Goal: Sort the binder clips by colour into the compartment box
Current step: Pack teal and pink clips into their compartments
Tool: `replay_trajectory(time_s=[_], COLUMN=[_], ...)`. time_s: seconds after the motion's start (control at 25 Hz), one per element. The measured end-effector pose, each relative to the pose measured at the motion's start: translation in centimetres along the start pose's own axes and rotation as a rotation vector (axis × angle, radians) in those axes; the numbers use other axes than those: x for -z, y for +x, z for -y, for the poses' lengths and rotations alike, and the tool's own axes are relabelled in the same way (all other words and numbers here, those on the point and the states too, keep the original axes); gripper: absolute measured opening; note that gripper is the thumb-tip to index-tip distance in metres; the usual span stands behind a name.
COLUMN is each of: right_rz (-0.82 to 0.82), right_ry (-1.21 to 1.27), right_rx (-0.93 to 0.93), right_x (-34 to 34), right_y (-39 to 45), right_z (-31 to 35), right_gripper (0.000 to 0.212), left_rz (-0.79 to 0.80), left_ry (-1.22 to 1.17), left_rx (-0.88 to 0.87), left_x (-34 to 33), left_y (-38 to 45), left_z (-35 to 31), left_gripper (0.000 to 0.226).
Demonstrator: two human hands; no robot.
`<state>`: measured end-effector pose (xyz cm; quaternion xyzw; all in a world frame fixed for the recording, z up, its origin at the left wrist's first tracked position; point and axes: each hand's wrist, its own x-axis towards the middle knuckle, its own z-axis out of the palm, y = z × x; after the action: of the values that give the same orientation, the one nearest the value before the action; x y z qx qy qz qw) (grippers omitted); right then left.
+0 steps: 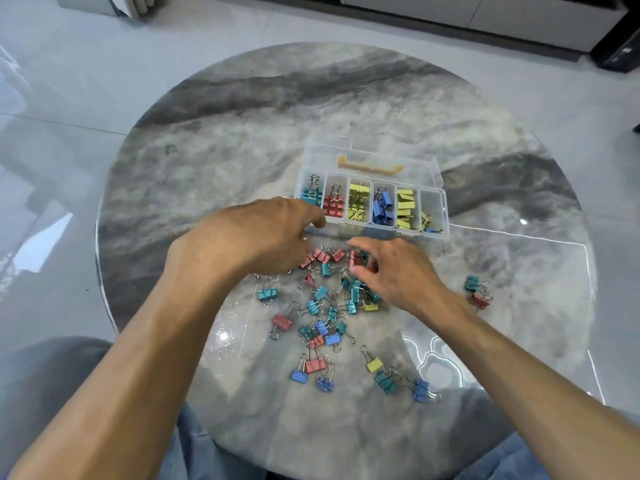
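Your right hand (pixel 388 271) pinches a red clip (pixel 355 259) between curled fingers above the loose clips (pixel 322 306) on the surface (pixel 207 150); your left hand (pixel 256 233), fingers curled down, hides its grip. The compartment box (pixel 372 199) lies just beyond.

glossy marble table (pixel 242 140), clear plastic box (pixel 437 202)

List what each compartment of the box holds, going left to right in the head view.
In the box: teal clips → red clips → yellow clips → blue clips → more yellow clips → last compartment, nearly bare, with a few mixed clips at its near end.
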<state>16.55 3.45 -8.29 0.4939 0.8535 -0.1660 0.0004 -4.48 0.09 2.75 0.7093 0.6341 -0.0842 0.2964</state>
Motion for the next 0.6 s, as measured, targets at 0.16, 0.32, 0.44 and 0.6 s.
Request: replay_trajectory(time_s=[0.16, 0.32, 0.44, 0.6], right_rz=[-0.002, -0.046, -0.044, 0.088], right_ry=[-0.003, 0.177, 0.654, 1.444], right_rx=[-0.013, -0.077, -0.187, -0.135], right_x=[-0.5, 0.9, 4.0, 7.8], right_y=[0.7, 0.8, 1.1, 0.6], right_z=[-0.2, 0.1, 1.6, 2.7], right_gripper=[0.025, 0.016, 0.012, 0.006], left_rz=[-0.004, -0.067, -0.080, -0.181], left_ry=[0.006, -0.024, -0.070, -0.531], left_rx=[0.008, -0.014, -0.003, -0.169], left_x=[0.1, 0.2, 0.0, -0.3], left_y=[-0.1, -0.2, 0.2, 0.7], left_z=[0.2, 0.2, 0.5, -0.6], left_gripper=[0.043, 0.038, 0.034, 0.038])
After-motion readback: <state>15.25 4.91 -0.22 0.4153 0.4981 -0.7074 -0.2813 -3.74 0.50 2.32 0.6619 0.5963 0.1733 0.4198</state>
